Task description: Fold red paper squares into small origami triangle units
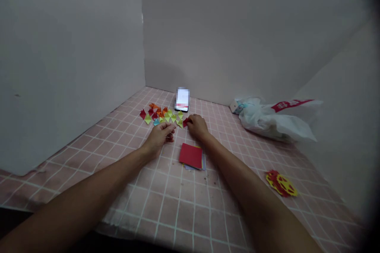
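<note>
Both my arms reach out over a pink checked tablecloth [166,205]. My right hand [197,125] is closed, its fingertips pinching a small red folded paper piece [185,123] at the near edge of a cluster of folded paper triangles [162,115] in orange, yellow-green, red and blue. My left hand [159,136] rests on the cloth just in front of the same cluster, fingers curled and close together; what they hold, if anything, is too small to make out. A stack of square paper sheets with a red one on top [191,155] lies between my forearms.
A phone [182,100] stands propped behind the cluster, near the grey back wall. A white plastic bag [274,118] lies at the right. A red and yellow paper cutout [281,184] sits on the cloth at the near right. Grey panels close in the left and back sides.
</note>
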Demonstrator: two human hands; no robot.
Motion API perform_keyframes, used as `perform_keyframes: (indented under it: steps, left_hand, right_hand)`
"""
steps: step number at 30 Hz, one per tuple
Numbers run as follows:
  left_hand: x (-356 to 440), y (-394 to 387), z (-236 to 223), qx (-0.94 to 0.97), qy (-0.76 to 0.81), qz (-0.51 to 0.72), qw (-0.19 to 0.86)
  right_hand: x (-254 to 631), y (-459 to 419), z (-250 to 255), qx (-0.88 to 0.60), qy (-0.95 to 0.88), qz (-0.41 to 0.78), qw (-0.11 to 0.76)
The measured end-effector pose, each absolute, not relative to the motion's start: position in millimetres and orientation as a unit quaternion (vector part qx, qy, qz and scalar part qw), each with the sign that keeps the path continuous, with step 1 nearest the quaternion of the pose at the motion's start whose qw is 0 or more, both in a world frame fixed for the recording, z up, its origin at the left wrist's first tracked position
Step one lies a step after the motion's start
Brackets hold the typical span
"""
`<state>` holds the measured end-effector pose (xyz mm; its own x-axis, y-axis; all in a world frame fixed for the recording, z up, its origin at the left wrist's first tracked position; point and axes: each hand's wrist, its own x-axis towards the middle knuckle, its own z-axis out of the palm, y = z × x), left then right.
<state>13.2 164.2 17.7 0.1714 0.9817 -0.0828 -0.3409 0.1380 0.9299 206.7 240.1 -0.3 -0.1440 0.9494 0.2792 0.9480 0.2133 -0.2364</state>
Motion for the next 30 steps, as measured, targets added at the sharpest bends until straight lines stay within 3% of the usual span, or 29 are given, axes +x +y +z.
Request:
perform_keyframes:
  steps: [15, 21, 30]
  left_hand:
    - [13, 166, 20, 0.461, 0.403, 0.516, 0.599]
    - [11, 163, 23, 0.492, 0.413, 0.534, 0.549]
    - [16, 153, 28, 0.552, 0.347, 0.503, 0.567]
  right_hand:
    - [207, 237, 8, -0.628, -0.717, 0.08, 0.291]
    - [199, 193, 40, -0.549, -0.75, 0.105, 0.354]
    - [177, 137, 48, -0.458, -0.765, 0.195, 0.407]
